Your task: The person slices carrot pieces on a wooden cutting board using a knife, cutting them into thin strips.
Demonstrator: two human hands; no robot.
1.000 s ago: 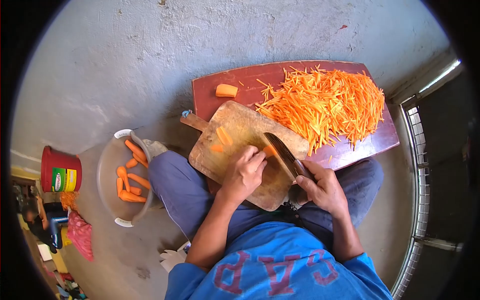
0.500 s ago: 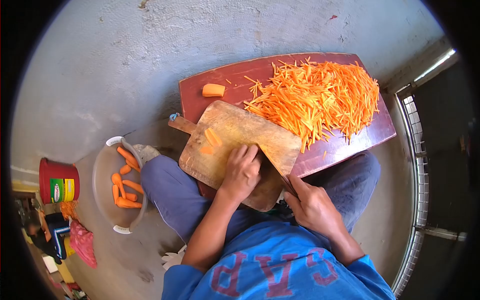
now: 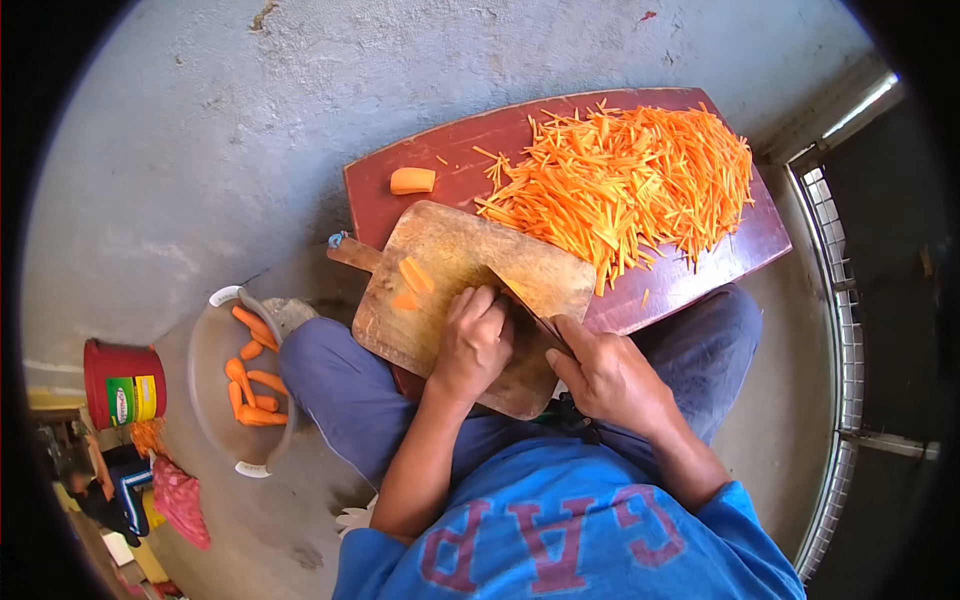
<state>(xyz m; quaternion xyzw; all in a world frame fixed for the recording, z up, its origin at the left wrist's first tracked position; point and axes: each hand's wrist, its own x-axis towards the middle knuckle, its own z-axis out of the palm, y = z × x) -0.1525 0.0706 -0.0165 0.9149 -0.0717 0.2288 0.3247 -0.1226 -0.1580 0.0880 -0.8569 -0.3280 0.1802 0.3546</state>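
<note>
Centre of frame: one knife, gripped in the right hand, blade beside the left hand, which is curled on the chopping board, its contents hidden, fingertips best kept tucked behind the knuckles; upper right: one heap of carrot sticks.

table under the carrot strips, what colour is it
The table is dark red, best seen in the head view.

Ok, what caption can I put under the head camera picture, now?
Right hand gripping a knife over a wooden cutting board, beside heaped carrot strips.
</note>
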